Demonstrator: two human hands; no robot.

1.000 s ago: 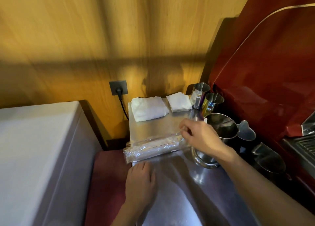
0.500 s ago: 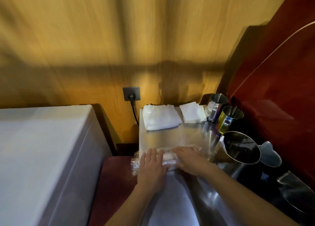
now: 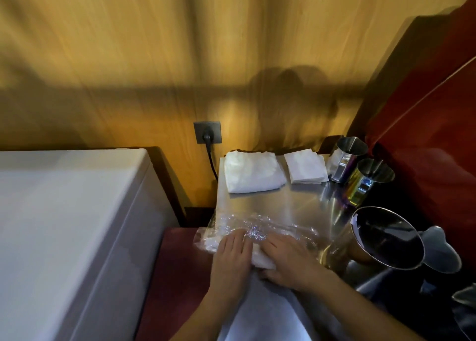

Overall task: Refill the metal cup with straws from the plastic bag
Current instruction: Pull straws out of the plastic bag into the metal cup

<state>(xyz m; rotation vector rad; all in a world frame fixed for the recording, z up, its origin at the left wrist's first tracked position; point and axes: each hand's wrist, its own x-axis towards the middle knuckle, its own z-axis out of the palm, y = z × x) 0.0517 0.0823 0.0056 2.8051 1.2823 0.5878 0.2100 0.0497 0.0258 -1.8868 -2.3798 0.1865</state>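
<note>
A clear plastic bag (image 3: 257,231) of pale straws lies across the near part of a steel counter (image 3: 278,201), its left end hanging a little past the counter's edge; the film is crinkled and catches the light. Both hands rest on top of it, side by side; the left hand (image 3: 233,253) lies palm down on the bag's left half with fingers flat and spread; the right hand (image 3: 286,257) covers the right half, its fingers curled over the bundle, though whether the thumb has pinched the film underneath cannot be told. Neither hand has lifted the bag, and no opening shows.

Just right of the right hand stands the large metal cup (image 3: 381,245), tilted toward the viewer, its dark mouth showing no straws; two smaller steel cups (image 3: 360,168) stand farther back against a red machine panel (image 3: 425,134). At the counter's back edge lie a folded white cloth (image 3: 251,172) and a stack of napkins (image 3: 305,168); a wall socket (image 3: 207,136) sits above, and a white appliance top (image 3: 64,224) fills the left.

The step appears to be finding and opening the bag; it would go best with one hand pinning the bundle while the other works the film open at one end, keeping the straws aligned so they can slide out together; the cup sits close enough to be knocked by the right wrist.
</note>
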